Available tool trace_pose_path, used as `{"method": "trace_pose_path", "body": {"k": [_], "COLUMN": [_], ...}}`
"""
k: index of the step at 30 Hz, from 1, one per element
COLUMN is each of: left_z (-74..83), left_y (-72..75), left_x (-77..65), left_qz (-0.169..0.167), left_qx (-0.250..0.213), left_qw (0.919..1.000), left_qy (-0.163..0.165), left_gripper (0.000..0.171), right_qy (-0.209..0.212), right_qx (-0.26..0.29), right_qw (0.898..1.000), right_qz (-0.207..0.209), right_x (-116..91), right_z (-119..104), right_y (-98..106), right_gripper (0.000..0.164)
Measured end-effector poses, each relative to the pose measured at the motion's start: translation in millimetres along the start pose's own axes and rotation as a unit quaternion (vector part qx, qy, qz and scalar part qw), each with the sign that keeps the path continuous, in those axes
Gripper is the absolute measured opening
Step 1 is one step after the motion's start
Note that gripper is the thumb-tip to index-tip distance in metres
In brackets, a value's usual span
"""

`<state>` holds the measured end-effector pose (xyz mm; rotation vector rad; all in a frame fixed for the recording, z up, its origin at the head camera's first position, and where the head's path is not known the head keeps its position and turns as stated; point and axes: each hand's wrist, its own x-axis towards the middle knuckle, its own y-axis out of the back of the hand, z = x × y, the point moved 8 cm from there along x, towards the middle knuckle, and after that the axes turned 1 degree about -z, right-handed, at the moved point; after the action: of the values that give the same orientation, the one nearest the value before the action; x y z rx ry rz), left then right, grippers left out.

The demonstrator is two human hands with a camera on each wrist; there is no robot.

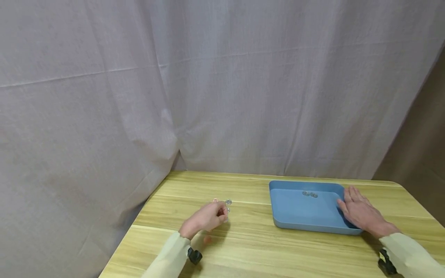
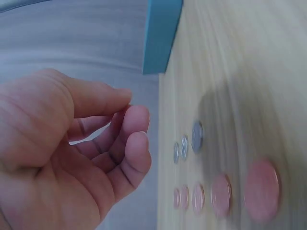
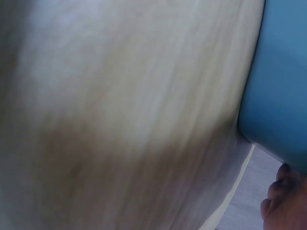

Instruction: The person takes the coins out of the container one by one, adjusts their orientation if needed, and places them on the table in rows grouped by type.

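Note:
My left hand hovers above the left part of the wooden table. Its thumb and fingertips come close together in the left wrist view; whether anything thin sits between them is hidden. Beneath and ahead of it lie small round discs: silvery clear ones in one row and pink ones in another. My right hand holds the right wall of a blue tray, thumb on the inner side, fingers along the outside. Several silvery discs lie near the tray's back wall.
A light wooden table carries everything. Grey curtains hang behind it and along its left side. Bare wood lies between the discs and the tray.

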<state>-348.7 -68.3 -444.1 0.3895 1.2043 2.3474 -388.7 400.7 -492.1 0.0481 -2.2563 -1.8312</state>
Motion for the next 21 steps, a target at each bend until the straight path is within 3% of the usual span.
{"method": "trace_pose_path", "body": {"k": [9, 21], "left_z": [23.8, 66.9], "left_y": [-12.0, -13.0], "left_x": [25.3, 58.7], "left_qz": [0.003, 0.011], "left_qx": [0.001, 0.026], "left_qw": [0.9999, 0.9989], "left_qy": [-0.015, -0.038], "left_gripper": [0.008, 0.011], "right_qy": [0.001, -0.003], "right_qx": [0.004, 0.008], "right_qw": [1.000, 1.000], "right_qz": [0.004, -0.002], "right_x": [-1, 0], "right_z": [-3, -1], "right_y": [1, 0], "right_gripper": [0.075, 0.076]}}
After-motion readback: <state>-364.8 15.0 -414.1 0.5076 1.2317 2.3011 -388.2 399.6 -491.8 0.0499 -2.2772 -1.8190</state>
